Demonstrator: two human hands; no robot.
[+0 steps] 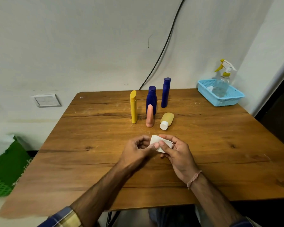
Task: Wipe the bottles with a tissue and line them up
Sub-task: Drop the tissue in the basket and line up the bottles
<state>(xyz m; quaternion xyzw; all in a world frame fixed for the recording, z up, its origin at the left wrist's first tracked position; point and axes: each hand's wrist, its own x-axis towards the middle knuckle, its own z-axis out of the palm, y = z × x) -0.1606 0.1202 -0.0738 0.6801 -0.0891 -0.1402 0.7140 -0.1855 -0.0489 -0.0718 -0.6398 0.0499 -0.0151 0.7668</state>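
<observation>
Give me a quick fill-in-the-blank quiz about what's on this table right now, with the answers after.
The left hand and right hand together hold a white ____. The small yellow bottle lies on its ____. The spray bottle stands in a blue ____.
Missing: tissue; side; basket.

Both hands meet over the middle of the wooden surface [92, 169], the left hand [138, 151] and right hand [177, 154] pinching a folded white tissue [154, 140] between them. Just beyond stand four bottles — a yellow bottle [133, 107], a short blue bottle [151, 99], a tall blue bottle [166, 92] and a pink tube [149, 115] — while a small yellow bottle [166, 120] lies on its side, white cap nearest. At the far right corner a blue basket [226, 100] holds a clear spray bottle [222, 82].
</observation>
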